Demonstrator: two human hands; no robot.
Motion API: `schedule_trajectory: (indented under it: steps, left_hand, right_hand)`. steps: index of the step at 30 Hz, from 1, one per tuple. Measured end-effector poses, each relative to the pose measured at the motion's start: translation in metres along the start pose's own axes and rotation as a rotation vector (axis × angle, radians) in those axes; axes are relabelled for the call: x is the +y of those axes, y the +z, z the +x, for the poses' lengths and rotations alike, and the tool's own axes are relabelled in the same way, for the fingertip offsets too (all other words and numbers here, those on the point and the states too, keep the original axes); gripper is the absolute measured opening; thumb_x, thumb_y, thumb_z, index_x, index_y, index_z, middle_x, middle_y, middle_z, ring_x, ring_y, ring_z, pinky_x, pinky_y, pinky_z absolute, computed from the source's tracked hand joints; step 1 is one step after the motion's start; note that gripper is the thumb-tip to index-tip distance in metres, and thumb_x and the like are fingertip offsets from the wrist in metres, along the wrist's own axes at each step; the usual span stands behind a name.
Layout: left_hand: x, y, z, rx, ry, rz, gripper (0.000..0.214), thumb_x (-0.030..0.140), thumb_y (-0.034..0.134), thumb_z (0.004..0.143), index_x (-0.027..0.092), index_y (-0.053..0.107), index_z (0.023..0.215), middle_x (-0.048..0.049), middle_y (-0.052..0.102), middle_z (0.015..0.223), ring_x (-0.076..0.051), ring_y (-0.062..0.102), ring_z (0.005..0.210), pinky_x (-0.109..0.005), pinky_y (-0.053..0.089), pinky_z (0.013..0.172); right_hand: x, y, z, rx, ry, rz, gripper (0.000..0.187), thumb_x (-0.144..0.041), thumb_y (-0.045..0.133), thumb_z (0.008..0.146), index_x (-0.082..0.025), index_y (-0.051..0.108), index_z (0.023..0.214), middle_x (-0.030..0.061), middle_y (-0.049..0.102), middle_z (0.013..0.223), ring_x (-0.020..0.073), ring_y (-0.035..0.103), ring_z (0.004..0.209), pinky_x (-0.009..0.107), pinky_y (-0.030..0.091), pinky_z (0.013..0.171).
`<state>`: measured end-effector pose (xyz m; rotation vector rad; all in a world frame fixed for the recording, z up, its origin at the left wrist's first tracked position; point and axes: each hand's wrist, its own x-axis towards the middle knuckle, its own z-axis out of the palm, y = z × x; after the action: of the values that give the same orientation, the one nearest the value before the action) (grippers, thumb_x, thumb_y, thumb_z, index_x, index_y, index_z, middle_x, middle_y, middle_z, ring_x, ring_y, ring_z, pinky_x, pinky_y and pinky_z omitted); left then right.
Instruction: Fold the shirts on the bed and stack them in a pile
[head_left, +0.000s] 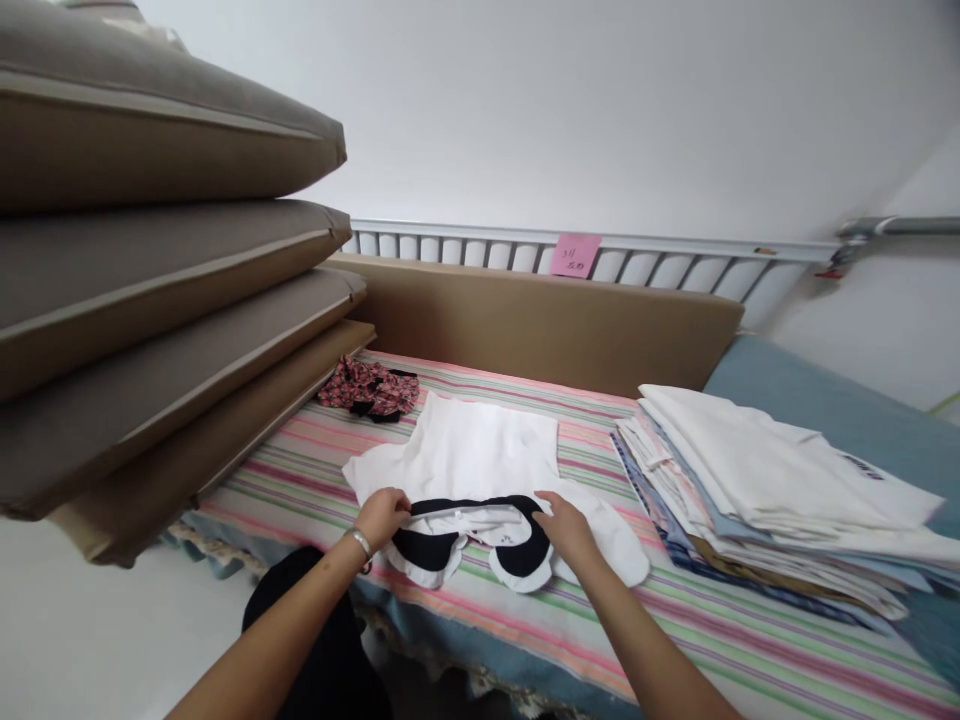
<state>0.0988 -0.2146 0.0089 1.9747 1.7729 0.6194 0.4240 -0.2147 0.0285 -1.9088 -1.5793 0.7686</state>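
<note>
- Step in hand: both hands attend to the collar (529, 552) of a white garment (480, 435), which lies spread on striped cloth (292, 480); the work is judged to be arranging the neckline.
- Position: the collar, black with a white scalloped border, faces the person; the garment's body extends away from it, with floral fabric (367, 388) near its far left side and folded laundry (780, 470) apart on the right.
- Next move, as a judgement: any further adjustment calls for light, matched handling of both sides, since thin cloth would crease if pulled unevenly.
- Left hand (384, 517): palm down, wrist ringed by a bracelet (358, 541); thumb and fingers draw together, apparently pinching the collar's left upper edge.
- Right hand (564, 522): inclined inward at the collar's right side, index finger and thumb slightly parted; whether cloth is held cannot be told.
- Forearms: both rise from the lower edge and converge on the neckline.
</note>
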Motion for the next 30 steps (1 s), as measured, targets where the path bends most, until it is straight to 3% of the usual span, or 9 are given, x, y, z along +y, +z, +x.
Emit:
schedule_trajectory:
  steps: [3, 6, 9, 14, 18, 21, 25, 28, 30]
  left_hand:
    - [0.017, -0.009, -0.005, 0.074, 0.016, -0.047, 0.014, 0.013, 0.051, 0.075, 0.016, 0.064, 0.072, -0.0046, 0.064, 0.075, -0.019, 0.058, 0.08, -0.03, 0.041, 0.079]
    - [0.046, -0.003, -0.018, 0.111, 0.065, -0.144, 0.019, 0.019, 0.045, 0.081, 0.015, 0.064, 0.08, -0.0083, 0.064, 0.086, -0.021, 0.056, 0.088, -0.033, 0.039, 0.085]
    - [0.085, 0.022, -0.027, -0.017, 0.148, -0.307, 0.02, 0.025, 0.048, 0.081, 0.017, 0.066, 0.079, -0.0046, 0.066, 0.082, -0.018, 0.059, 0.082, -0.029, 0.043, 0.079]
    - [0.126, 0.07, -0.01, -0.241, 0.164, -0.547, 0.03, 0.033, 0.056, 0.077, 0.014, 0.065, 0.098, -0.0063, 0.068, 0.095, -0.019, 0.061, 0.087, -0.031, 0.046, 0.079]
    - [0.14, 0.09, 0.005, -0.341, 0.16, -0.634, 0.048, 0.029, 0.069, 0.066, 0.01, 0.059, 0.108, -0.0081, 0.068, 0.095, -0.02, 0.063, 0.083, -0.031, 0.049, 0.072]
    - [0.148, 0.094, 0.006, -0.287, 0.162, -0.647, 0.038, 0.019, 0.065, 0.067, 0.01, 0.059, 0.104, -0.0079, 0.068, 0.095, -0.019, 0.062, 0.084, -0.031, 0.048, 0.076]
    - [0.154, 0.09, 0.006, -0.175, 0.18, -0.594, 0.033, 0.016, 0.059, 0.071, 0.014, 0.059, 0.104, -0.0056, 0.066, 0.097, -0.019, 0.059, 0.088, -0.031, 0.045, 0.082]
    - [0.154, 0.083, 0.009, -0.174, 0.225, -0.537, 0.048, 0.012, 0.066, 0.062, 0.016, 0.055, 0.11, -0.0025, 0.065, 0.094, -0.017, 0.059, 0.082, -0.028, 0.047, 0.075]
    - [0.154, 0.077, 0.013, -0.184, 0.255, -0.485, 0.059, 0.007, 0.067, 0.057, 0.017, 0.053, 0.113, -0.0015, 0.065, 0.089, -0.017, 0.058, 0.076, -0.028, 0.047, 0.069]
  right_hand:
    - [-0.004, -0.012, 0.001, -0.093, -0.011, 0.156, 0.045, -0.032, 0.049, 0.076, -0.02, 0.054, 0.12, 0.0081, 0.066, 0.107, 0.0229, 0.06, 0.102, 0.036, 0.046, 0.086]
    - [-0.005, -0.021, -0.005, -0.249, -0.001, 0.487, 0.055, -0.038, 0.054, 0.075, -0.019, 0.049, 0.126, 0.0076, 0.067, 0.103, 0.0218, 0.064, 0.09, 0.036, 0.049, 0.079]
    - [-0.005, -0.021, -0.014, -0.346, 0.003, 0.8, 0.062, -0.038, 0.066, 0.067, -0.019, 0.051, 0.124, 0.0067, 0.067, 0.098, 0.0213, 0.063, 0.089, 0.036, 0.047, 0.081]
    - [-0.01, -0.017, -0.027, -0.331, -0.059, 0.793, 0.058, -0.036, 0.07, 0.062, -0.021, 0.057, 0.117, 0.0002, 0.062, 0.08, 0.0188, 0.061, 0.082, 0.034, 0.046, 0.079]
    - [-0.009, -0.014, -0.031, -0.325, -0.101, 0.813, 0.057, -0.034, 0.065, 0.065, -0.022, 0.054, 0.12, 0.0017, 0.063, 0.088, 0.0188, 0.061, 0.086, 0.035, 0.047, 0.082]
    - [0.004, -0.015, -0.028, -0.21, -0.099, 0.688, 0.054, -0.032, 0.056, 0.069, -0.019, 0.051, 0.122, 0.0063, 0.064, 0.098, 0.0212, 0.062, 0.091, 0.039, 0.047, 0.085]
    - [0.033, -0.023, -0.025, 0.03, -0.253, 0.163, 0.056, -0.019, 0.049, 0.066, -0.018, 0.052, 0.122, 0.0104, 0.055, 0.125, 0.0225, 0.048, 0.119, 0.041, 0.034, 0.103]
    - [0.047, -0.026, -0.026, 0.027, -0.296, -0.236, 0.071, -0.012, 0.053, 0.063, -0.017, 0.042, 0.133, 0.0109, 0.044, 0.138, 0.0235, 0.036, 0.13, 0.039, 0.028, 0.107]
    - [0.047, -0.029, -0.026, 0.023, -0.267, -0.424, 0.066, -0.014, 0.055, 0.067, -0.015, 0.043, 0.132, 0.0127, 0.052, 0.13, 0.0262, 0.045, 0.122, 0.04, 0.034, 0.102]
